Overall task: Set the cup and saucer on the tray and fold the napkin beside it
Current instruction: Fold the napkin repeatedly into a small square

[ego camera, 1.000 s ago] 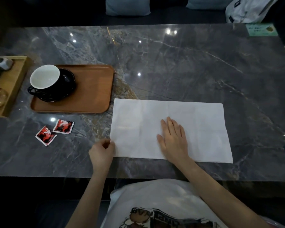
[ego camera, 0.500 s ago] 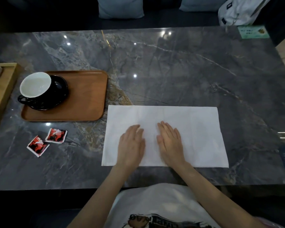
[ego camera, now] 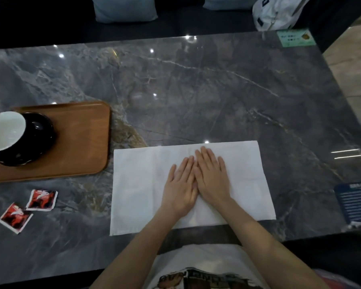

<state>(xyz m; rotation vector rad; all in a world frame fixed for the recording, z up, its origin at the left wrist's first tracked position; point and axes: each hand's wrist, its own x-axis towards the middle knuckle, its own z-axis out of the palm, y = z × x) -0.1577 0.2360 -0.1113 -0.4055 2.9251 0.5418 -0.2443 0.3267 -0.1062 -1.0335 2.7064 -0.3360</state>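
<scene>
Napkin (ego camera: 196,184) lies flat on the marble table (ego camera: 196,90), white rectangle near the front edge, just right of the wooden tray (ego camera: 81,142). Left hand (ego camera: 180,184) and right hand (ego camera: 212,176) both pressed palm-down on its middle, fingers extended, side by side and touching, gripping nothing. Black cup (ego camera: 6,130) sits on its saucer (ego camera: 40,140) on the tray's left part. Two red sachets (ego camera: 29,207) lie on the table in front of the tray.

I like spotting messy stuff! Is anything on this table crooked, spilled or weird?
Nothing is spilled or broken. Only two small red square packets lie loose and tilted on the grey marble table, near the brown wooden tray. The white paper napkin lies flat under the left hand and right hand.
</scene>
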